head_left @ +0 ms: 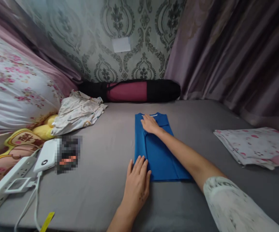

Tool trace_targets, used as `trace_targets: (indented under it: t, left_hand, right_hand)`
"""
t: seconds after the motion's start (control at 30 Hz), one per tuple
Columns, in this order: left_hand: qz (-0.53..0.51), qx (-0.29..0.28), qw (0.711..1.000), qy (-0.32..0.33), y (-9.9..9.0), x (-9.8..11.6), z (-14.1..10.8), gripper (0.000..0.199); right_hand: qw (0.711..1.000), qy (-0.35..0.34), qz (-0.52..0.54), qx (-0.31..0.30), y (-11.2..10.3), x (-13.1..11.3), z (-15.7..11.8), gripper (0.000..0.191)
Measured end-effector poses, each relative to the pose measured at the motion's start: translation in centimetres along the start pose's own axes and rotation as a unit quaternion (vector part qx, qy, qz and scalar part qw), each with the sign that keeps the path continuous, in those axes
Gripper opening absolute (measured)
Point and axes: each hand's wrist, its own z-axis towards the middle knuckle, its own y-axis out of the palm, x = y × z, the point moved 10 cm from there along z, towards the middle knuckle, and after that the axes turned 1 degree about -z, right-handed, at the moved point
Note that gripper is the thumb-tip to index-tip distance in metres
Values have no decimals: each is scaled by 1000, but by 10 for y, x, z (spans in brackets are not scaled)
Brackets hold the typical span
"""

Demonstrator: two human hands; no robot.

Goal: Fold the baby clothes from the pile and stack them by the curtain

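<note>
A blue shirt (pixel 160 154) lies folded into a long, narrow shape on the grey sheet (pixel 100 183), its collar at the far end. My right hand (pixel 150 124) rests flat near the collar, fingers stretched out, and my right forearm crosses over the shirt's right side. At the near left corner of the shirt lies my left hand (pixel 137 180), palm down with its fingers extended along the edge. Neither hand grips the fabric. Part of the shirt's lower right is hidden under my right forearm.
Folded patterned cloth (pixel 257 145) lies at the right. Crumpled white cloth (pixel 78 111), a yellow plush (pixel 24 138), a white power bank (pixel 47 154) and a power strip (pixel 8 180) with cables are at the left. A black and maroon bag (pixel 129 91) lies along the wall.
</note>
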Motion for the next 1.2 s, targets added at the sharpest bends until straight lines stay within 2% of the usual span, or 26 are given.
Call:
trace_targets:
  t: [0.13, 0.3, 0.43, 0.6, 0.77, 0.87, 0.97, 1.07, 1.2]
  left_hand:
    - [24, -22, 999, 21, 6, 5, -1, 38]
    - [16, -31, 999, 17, 5, 4, 0, 37]
    - [-22, -15, 1000, 4, -1, 1, -1, 33]
    - [-75, 39, 995, -55, -10, -15, -5, 28]
    - [-100, 122, 982, -104, -15, -36, -13, 29]
    - [-117, 145, 974, -126, -13, -47, -17, 30]
    - [-148, 150, 964, -160, -11, -57, -20, 32]
    - [-180, 155, 951, -197, -13, -65, -22, 36]
    - [-198, 200, 922, -266, -25, -77, -30, 40]
  right_hand:
    - [999, -26, 2, -41, 28, -35, -20, 68]
    - [998, -7, -1, -67, 46, -30, -26, 72]
    - [997, -9, 8, -72, 41, -28, -26, 70]
    - [999, -29, 10, -28, 26, -49, -40, 68]
    - [1000, -7, 6, -25, 38, -53, -57, 68]
    - [1000, -1, 10, -28, 41, -51, -58, 66]
    - [999, -1, 24, -30, 34, -55, -64, 65]
    - [998, -16, 44, -39, 24, -71, -89, 66]
    - [994, -51, 79, -64, 24, -96, -139, 72]
